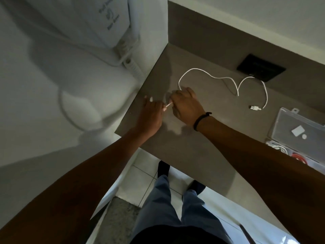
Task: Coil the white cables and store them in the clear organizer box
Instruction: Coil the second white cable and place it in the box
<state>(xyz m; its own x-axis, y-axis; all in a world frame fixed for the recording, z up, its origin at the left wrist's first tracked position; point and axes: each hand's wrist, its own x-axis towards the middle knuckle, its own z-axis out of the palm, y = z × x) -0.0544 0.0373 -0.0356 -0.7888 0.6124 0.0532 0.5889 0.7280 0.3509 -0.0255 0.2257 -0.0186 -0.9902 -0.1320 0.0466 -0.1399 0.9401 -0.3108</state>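
A white cable (207, 73) lies in loose curves across the grey counter (202, 138), its USB plug (254, 107) resting at the right end. My right hand (185, 107) is closed over the cable's left end near the counter's left edge. My left hand (151, 115) sits beside it, fingertips pinching a short white piece of the same cable end between the two hands. The clear organizer box (299, 136) stands open at the right edge, lid raised, with coiled white and red cables inside.
A black socket plate (261, 69) is set into the counter at the back right. A white wall-mounted appliance (105, 23) with a hanging cord is on the left wall. The counter's front edge drops to tiled floor, where my legs stand.
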